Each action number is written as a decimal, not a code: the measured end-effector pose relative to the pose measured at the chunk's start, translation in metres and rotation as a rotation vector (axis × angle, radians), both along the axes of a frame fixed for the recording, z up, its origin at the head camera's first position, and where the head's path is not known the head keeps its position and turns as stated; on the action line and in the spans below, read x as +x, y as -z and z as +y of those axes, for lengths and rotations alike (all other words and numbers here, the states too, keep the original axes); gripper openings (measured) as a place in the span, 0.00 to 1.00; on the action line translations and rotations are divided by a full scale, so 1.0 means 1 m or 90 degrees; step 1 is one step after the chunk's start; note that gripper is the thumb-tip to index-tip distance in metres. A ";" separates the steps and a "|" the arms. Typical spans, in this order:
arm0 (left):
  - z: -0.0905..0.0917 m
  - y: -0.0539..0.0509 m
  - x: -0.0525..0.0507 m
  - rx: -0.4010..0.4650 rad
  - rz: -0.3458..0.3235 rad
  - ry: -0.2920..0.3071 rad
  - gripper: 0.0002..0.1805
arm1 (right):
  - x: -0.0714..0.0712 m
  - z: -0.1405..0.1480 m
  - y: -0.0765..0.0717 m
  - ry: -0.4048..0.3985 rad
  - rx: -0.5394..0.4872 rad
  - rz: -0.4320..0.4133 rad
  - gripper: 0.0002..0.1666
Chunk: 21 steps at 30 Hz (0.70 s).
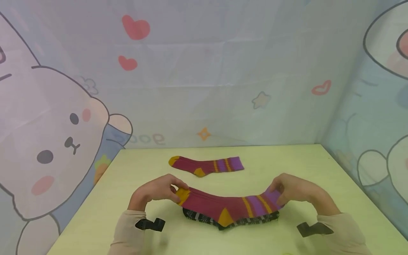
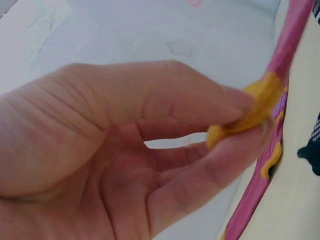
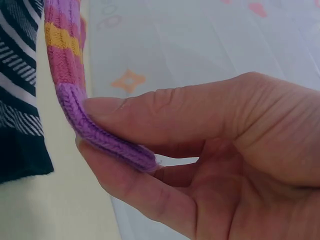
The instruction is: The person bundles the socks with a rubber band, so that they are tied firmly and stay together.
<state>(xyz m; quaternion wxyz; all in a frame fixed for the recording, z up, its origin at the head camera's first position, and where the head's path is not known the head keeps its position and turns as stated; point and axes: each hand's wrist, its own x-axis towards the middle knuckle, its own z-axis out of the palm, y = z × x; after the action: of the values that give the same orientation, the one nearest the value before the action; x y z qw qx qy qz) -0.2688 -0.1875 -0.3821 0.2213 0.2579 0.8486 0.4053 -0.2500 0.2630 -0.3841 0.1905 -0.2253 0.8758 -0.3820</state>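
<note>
A maroon sock (image 1: 210, 205) with a yellow toe and heel and a purple striped cuff is stretched between both hands, sagging a little in the middle. My left hand (image 1: 164, 187) pinches its yellow toe (image 2: 257, 107) between thumb and fingers. At the other end my right hand (image 1: 293, 189) pinches the purple cuff (image 3: 100, 127). Behind and below the held sock lies a dark patterned sock (image 1: 207, 219) with white markings, partly covered from the head camera. Farther back, a matching maroon sock (image 1: 204, 166) lies flat, toe to the left.
The pale yellow table (image 1: 318, 170) reaches back to a cartoon-printed cloth backdrop (image 1: 229, 88). More printed cloth hangs along the left and right sides. Dark straps with small mounts sit on both wrists.
</note>
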 end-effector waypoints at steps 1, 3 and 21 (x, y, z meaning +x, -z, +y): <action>-0.001 0.001 -0.001 -0.007 0.002 0.002 0.25 | 0.000 -0.002 0.002 -0.007 0.002 0.003 0.25; -0.002 0.003 -0.002 -0.021 0.011 0.003 0.24 | -0.002 -0.007 0.006 -0.018 0.006 0.008 0.23; -0.002 0.015 -0.008 -0.077 0.024 -0.007 0.21 | -0.001 -0.024 0.025 -0.016 0.050 -0.018 0.26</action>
<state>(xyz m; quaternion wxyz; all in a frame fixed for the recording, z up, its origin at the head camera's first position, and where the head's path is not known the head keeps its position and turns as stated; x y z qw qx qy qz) -0.2765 -0.1891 -0.3969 0.2180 0.2469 0.8770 0.3498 -0.2513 0.2387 -0.4089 0.2161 -0.2235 0.8845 -0.3478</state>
